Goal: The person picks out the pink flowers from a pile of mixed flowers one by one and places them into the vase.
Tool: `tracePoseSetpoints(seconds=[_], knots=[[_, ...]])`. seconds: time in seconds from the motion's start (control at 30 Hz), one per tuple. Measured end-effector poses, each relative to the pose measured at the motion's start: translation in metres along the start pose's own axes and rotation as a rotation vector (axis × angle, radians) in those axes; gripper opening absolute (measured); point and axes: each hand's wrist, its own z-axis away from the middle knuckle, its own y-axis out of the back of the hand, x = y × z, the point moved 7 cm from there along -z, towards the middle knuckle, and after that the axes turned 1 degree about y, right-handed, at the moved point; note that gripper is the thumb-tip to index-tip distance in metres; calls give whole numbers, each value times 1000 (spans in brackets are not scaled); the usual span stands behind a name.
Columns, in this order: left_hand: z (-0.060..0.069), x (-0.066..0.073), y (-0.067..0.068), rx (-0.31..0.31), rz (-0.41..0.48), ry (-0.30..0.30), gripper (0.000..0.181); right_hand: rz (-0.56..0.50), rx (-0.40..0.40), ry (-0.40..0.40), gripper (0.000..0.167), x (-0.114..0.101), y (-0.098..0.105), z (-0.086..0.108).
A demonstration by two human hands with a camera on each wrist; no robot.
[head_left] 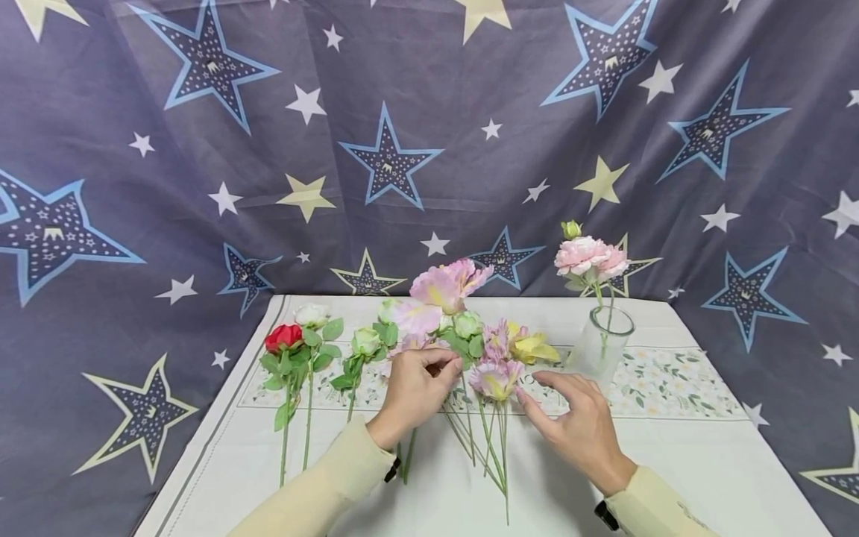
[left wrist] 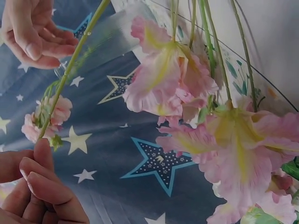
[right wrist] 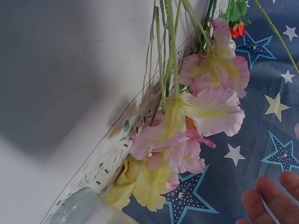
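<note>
My left hand (head_left: 416, 389) pinches a thin green stem (left wrist: 72, 63) between thumb and fingertips. A large pink iris bloom (head_left: 444, 287) rises just beyond that hand, apparently on the same stem; the join is hidden. To the right, my right hand (head_left: 582, 424) holds nothing, its fingers loosely bent and spread. Between the hands, pink irises with yellow centres (head_left: 496, 380) and a yellow bloom (head_left: 535, 347) lie on the table, stems pointing towards me. Beyond my right hand, a clear glass vase (head_left: 607, 354) stands upright with pink flowers (head_left: 582, 256) in it.
On the left lie a red rose (head_left: 283, 338), a white rose (head_left: 312, 315) and pale green roses (head_left: 365, 341). A floral-printed band (head_left: 678, 384) crosses the white tabletop (head_left: 705, 462). A star-patterned cloth (head_left: 429, 74) hangs behind the table.
</note>
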Motion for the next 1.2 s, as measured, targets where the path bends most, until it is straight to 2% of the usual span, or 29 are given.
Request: tracePoseSetpoints(seconds=[0.17, 0.4, 0.6, 0.9, 1.2], knots=[[2, 4, -5, -29, 35, -7, 8, -30, -11, 11, 31, -5, -3, -2], [4, 6, -13, -57, 36, -6, 8, -54, -21, 34, 31, -14, -7, -5], [6, 9, -17, -70, 41, -34, 8, -72, -31, 48, 29, -20, -12, -6], [8, 18, -25, -95, 63, -70, 7, -109, -3, 128, 24, -31, -17, -6], [10, 20, -31, -110, 58, -97, 7, -145, -5, 152, 17, -39, -20, -5]])
